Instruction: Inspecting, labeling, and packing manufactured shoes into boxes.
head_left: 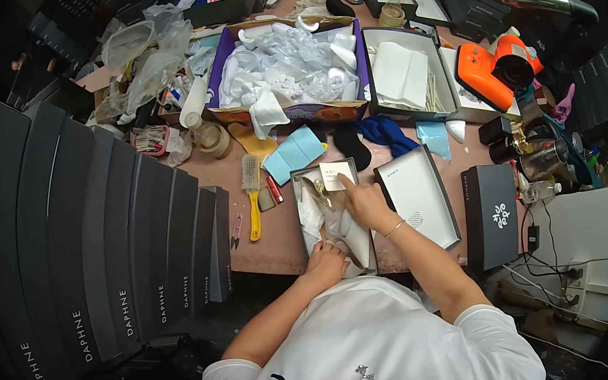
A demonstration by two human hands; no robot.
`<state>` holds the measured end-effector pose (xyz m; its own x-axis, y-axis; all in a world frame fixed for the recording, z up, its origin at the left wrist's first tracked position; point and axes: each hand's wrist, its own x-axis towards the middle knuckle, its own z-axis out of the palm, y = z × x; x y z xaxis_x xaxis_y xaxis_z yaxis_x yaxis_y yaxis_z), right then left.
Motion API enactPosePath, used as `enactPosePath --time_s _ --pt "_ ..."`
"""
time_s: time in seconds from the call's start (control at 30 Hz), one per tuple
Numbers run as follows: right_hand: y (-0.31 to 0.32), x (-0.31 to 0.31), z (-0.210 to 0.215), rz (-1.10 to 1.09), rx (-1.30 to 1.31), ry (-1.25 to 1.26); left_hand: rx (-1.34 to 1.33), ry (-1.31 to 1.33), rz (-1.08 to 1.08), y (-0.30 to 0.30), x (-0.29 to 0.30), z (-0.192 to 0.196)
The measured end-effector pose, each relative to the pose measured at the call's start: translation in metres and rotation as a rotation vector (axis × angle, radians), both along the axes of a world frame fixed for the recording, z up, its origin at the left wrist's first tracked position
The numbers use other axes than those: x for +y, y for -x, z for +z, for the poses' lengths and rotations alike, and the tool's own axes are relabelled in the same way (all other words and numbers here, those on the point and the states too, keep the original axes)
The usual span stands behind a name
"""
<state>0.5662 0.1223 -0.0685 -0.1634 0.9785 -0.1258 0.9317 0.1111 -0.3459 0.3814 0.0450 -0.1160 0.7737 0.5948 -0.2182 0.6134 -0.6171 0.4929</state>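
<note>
An open grey shoebox lies at the table's near edge. Inside are a pair of light-coloured shoes, partly hidden, and white tissue paper. A small white card is at the box's far end, its lower right corner between the fingers of my right hand. Bent over the near part of the box, my left hand has its fingers curled at the paper and shoes; what they grip is hidden. The white-lined box lid lies to the right.
A tall row of dark shoeboxes stands at left. Beyond lie a yellow-handled brush, light blue cloths and a purple box of crumpled paper. An orange tool and another dark box are on the right.
</note>
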Motion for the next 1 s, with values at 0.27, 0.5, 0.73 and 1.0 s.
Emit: enactPosePath --time_s 0.27,0.5,0.73,1.0 --pt "-0.039 -0.01 0.059 0.179 0.642 0.492 -0.766 0.455 0.835 0.081 0.063 0.05" --pt "0.047 -0.021 0.099 0.723 0.565 0.536 -0.192 1.715 0.316 0.057 0.08 0.079" --pt "-0.002 0.011 -0.005 0.027 -0.061 -0.385 -0.814 1.854 0.539 0.087 0.032 0.09" --pt "-0.024 -0.059 0.05 -0.29 0.876 0.093 -0.987 1.582 0.856 0.09 0.048 0.075"
